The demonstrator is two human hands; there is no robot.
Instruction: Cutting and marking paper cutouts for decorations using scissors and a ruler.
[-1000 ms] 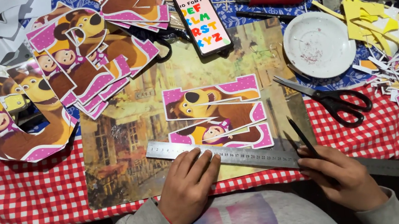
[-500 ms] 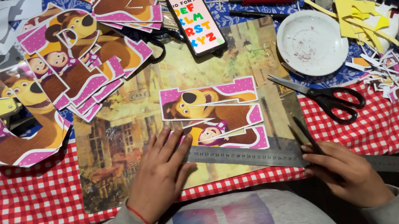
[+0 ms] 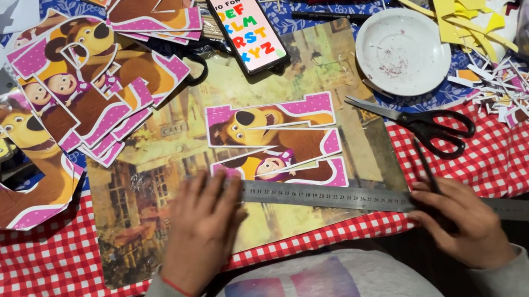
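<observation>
Checked tablecloth (image 3: 30,281): left hand (image 3: 203,228) flat on ruler (image 3: 352,197), right hand (image 3: 461,218) pinching knife (image 3: 425,168).

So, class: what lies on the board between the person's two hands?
The metal ruler, running from the left hand to the right hand, in the head view.

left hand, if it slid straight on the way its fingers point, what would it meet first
The left hand lies flat on the picture board, fingers aimed up and slightly right. It would probably first meet the pink-edged bear cutout above the steel ruler.
</observation>
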